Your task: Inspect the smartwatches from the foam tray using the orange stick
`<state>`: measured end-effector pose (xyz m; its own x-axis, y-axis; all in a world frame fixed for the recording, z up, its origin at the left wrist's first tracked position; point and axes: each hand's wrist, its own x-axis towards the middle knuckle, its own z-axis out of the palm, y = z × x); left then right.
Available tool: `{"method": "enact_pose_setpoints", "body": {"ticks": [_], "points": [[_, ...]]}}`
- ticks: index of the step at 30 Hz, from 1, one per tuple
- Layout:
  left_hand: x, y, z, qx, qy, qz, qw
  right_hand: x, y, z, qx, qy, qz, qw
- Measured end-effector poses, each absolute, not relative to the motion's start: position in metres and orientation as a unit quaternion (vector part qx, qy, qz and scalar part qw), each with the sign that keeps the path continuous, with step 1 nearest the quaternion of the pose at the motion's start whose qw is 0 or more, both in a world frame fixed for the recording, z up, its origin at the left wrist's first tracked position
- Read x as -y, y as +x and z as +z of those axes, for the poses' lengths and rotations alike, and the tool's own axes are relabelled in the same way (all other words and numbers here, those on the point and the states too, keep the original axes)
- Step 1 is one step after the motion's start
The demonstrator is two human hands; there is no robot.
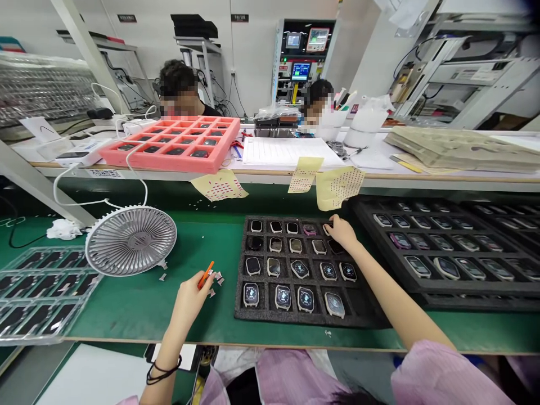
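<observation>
My left hand [194, 295] is closed on an orange tool [206, 275] over the green mat, beside several small whitish pieces [212, 293]. To the right lies a black foam tray [270, 316] whose compartments hold watches, some with lit screens. At the tray's back right corner, my right hand [341, 232] has its fingers closed on a watch [327, 228], which the fingers partly hide. One front right compartment [360, 302] of that tray holds no watch.
A round grey fan [139, 241] and clear trays of dark parts [40, 292] are at the left. More black watch trays [447, 242] stand right. A pink tray [169, 163] and papers [287, 152] lie on the raised shelf. Two people sit beyond.
</observation>
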<state>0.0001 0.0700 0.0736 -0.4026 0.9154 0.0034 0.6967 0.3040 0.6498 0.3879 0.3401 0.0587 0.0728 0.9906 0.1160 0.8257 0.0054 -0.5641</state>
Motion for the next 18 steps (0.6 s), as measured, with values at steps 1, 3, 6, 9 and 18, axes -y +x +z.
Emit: {"method": "enact_pose_setpoints", "body": {"ticks": [1, 3, 6, 9, 18], "points": [[-0.070, 0.000, 0.074, -0.787, 0.513, 0.287, 0.188, -0.342, 0.389, 0.059, 0.658, -0.685, 0.177, 0.257], [-0.070, 0.000, 0.075, -0.792, 0.508, 0.277, 0.194, -0.343, 0.391, 0.061, 0.652, -0.675, 0.214, 0.271], [-0.068, 0.002, 0.078, -0.794, 0.489, 0.299, 0.203, -0.337, 0.389, 0.068, 0.643, -0.638, 0.278, 0.319], [-0.071, 0.018, 0.084, -0.762, 0.492, 0.350, 0.231, -0.318, 0.376, 0.081, 0.631, -0.571, 0.359, 0.383], [-0.107, 0.122, 0.127, -0.517, 0.574, 0.443, 0.455, -0.217, 0.277, 0.130, 0.521, -0.318, 0.679, 0.408]]}}
